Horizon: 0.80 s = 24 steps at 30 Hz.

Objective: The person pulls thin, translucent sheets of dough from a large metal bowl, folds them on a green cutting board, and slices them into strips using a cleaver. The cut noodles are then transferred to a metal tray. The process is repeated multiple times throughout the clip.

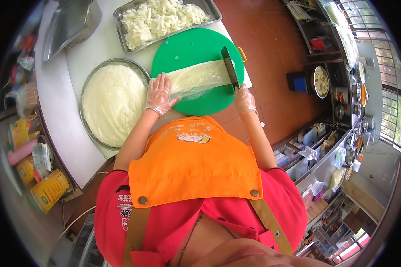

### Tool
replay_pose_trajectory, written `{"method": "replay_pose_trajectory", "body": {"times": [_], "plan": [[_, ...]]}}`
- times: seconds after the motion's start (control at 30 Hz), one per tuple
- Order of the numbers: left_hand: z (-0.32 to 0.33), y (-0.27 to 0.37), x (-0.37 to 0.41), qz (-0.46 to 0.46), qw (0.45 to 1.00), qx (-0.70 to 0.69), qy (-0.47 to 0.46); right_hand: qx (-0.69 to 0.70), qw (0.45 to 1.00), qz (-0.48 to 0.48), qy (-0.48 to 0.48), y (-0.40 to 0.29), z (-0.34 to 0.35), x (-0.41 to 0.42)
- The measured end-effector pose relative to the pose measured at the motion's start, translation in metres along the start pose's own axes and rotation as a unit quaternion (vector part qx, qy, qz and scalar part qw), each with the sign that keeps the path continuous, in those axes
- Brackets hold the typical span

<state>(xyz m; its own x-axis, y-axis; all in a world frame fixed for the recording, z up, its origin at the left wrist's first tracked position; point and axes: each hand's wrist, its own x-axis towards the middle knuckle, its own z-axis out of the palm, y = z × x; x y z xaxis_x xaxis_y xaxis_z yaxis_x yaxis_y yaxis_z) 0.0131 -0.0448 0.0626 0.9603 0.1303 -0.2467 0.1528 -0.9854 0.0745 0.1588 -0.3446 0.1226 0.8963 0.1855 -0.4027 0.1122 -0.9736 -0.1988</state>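
My right hand (245, 99), in a clear plastic glove, is closed on the handle of a broad dark cleaver (230, 67). The blade stands across the right end of a long, flat stack of pale, translucent sheets (197, 78) on a round green cutting board (193, 43). My left hand (159, 94), also gloved, lies flat with spread fingers on the stack's left end. Left of it, a round metal tray (83, 100) holds a mound of pale sheets (113, 103). Behind the board, cut pale strips (160, 20) fill a rectangular metal tray (133, 48).
An empty-looking metal pan (68, 25) stands at the back left of the white table (53, 86). Yellow cans (50, 190) are at the lower left. Beyond the tiled floor (270, 43), a bowl (321, 82) and shelves with containers stand to the right.
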Motion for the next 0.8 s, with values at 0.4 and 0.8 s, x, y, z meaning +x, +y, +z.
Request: {"method": "replay_pose_trajectory", "body": {"times": [0.4,0.8], "plan": [[-0.001,-0.003,0.001,0.002,1.0,-0.02,-0.001,0.011,1.0,-0.01,-0.011,-0.026,-0.025,-0.012],[-0.004,-0.004,0.005,-0.011,1.0,0.0,-0.024,0.009,0.999,-0.025,0.022,-0.029,0.008,-0.013]]}}
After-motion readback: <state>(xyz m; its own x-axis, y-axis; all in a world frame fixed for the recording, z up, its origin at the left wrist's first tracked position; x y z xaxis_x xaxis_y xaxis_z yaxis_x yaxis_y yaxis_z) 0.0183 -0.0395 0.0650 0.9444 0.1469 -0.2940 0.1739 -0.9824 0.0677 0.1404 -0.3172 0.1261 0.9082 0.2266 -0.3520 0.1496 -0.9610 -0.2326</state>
